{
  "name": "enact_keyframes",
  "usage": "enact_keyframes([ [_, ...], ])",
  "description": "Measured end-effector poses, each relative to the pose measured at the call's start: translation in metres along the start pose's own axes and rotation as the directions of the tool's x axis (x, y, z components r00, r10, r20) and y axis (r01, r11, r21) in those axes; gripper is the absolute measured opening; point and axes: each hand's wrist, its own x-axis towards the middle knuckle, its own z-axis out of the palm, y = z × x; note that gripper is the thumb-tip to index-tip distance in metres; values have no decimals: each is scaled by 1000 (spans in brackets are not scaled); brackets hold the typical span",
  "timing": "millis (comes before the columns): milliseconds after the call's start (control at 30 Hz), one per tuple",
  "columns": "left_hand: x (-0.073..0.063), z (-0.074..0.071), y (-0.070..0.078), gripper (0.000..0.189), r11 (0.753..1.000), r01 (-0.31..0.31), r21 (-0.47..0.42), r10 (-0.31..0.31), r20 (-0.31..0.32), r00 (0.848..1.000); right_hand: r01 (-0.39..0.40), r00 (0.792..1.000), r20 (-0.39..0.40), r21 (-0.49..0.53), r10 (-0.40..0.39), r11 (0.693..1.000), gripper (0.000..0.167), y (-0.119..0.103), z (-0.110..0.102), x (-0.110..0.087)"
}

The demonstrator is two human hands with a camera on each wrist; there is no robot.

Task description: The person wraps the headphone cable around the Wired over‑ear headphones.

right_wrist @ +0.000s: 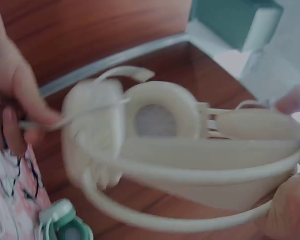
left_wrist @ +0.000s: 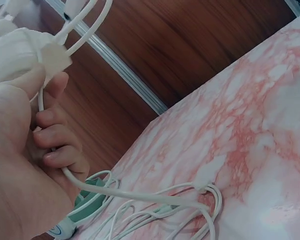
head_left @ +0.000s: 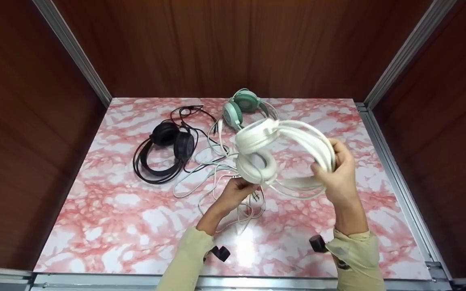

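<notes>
White over-ear headphones (head_left: 253, 137) are held up above the table, tilted, with the ear cups toward the left. My right hand (head_left: 343, 178) grips them by the headband (head_left: 318, 141). Beneath the lower ear cup, my left hand (head_left: 231, 196) has its fingers curled round the white cable (left_wrist: 125, 194), close to where it leaves the cup. From the left hand the cable runs down to loose loops on the table. In the right wrist view the cushioned ear pad (right_wrist: 187, 107) faces the camera, and the nearer cup is blurred.
Black headphones (head_left: 183, 146) lie on the left of the pink-and-white marbled table (head_left: 123, 226), their black cable behind them. Mint-green headphones (head_left: 246, 101) lie at the back, partly behind the white pair. Tangled pale cables (head_left: 184, 194) spread across the middle. Brown panels (head_left: 217, 48) enclose the table.
</notes>
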Motion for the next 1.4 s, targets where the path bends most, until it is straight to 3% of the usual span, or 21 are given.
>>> enact_keyframes([
  [100,0,0,-2,17,1000,-18,6,18,-16,1000,91,995,55,-128,-84,988,48,-3,3,-5],
  [167,0,0,-2,16,999,-34,41,36,-43,998,168,985,79,-212,-154,963,51,-4,5,-9],
  [233,2,1,-2,18,996,-45,73,51,-82,995,264,964,95,-296,-247,918,50,-7,11,-10],
  [300,5,0,-4,20,995,-44,84,53,-110,993,335,940,82,-402,-330,853,48,-12,20,-13],
  [400,10,-3,-13,21,998,-6,59,14,-127,992,369,906,12,-508,-422,778,37,-17,36,-18],
  [467,11,-4,-22,23,999,28,19,-26,-98,995,358,883,-53,-565,-466,743,27,-17,42,-23],
  [533,12,-3,-27,26,998,57,-25,-58,-49,997,365,842,-111,-602,-527,710,22,-11,44,-25],
  [633,13,1,-28,31,994,75,-78,-72,51,996,422,753,-178,-609,-634,672,21,8,33,-21],
  [667,14,4,-28,32,994,75,-84,-69,77,995,439,728,-205,-594,-655,674,21,13,28,-18],
  [700,15,6,-27,32,995,70,-77,-62,99,993,455,716,-233,-560,-658,693,20,18,23,-15],
  [733,18,8,-27,34,996,65,-66,-57,119,991,473,716,-260,-502,-648,724,20,21,19,-11],
  [767,20,10,-26,35,996,62,-57,-54,137,989,486,732,-284,-421,-620,766,19,22,15,-8],
  [833,24,11,-27,35,996,69,-59,-58,166,984,497,788,-307,-194,-534,846,17,19,12,-3],
  [867,26,10,-27,35,995,70,-68,-57,187,981,487,825,-301,-53,-479,872,17,15,11,-1],
  [900,28,8,-28,33,994,80,-81,-62,206,977,466,861,-280,95,-425,880,18,11,9,1],
  [967,30,0,-30,29,988,107,-108,-79,238,968,391,919,-203,358,-338,848,24,3,6,4],
  [1067,30,-17,-29,23,989,132,-67,-113,240,964,247,962,-56,596,-267,764,29,-7,-2,10],
  [1133,28,-30,-26,15,989,149,-3,-146,201,969,154,967,44,684,-251,713,28,-11,-5,14],
  [1267,22,-45,-15,23,980,197,20,-197,157,968,64,956,148,738,-253,672,21,-15,-7,18],
  [1333,19,-45,-9,26,982,190,-7,-184,200,962,96,957,122,724,-263,683,21,-16,-6,18],
  [1400,16,-39,-3,17,989,146,-5,-139,281,950,175,961,42,675,-274,716,24,-15,-5,17],
])
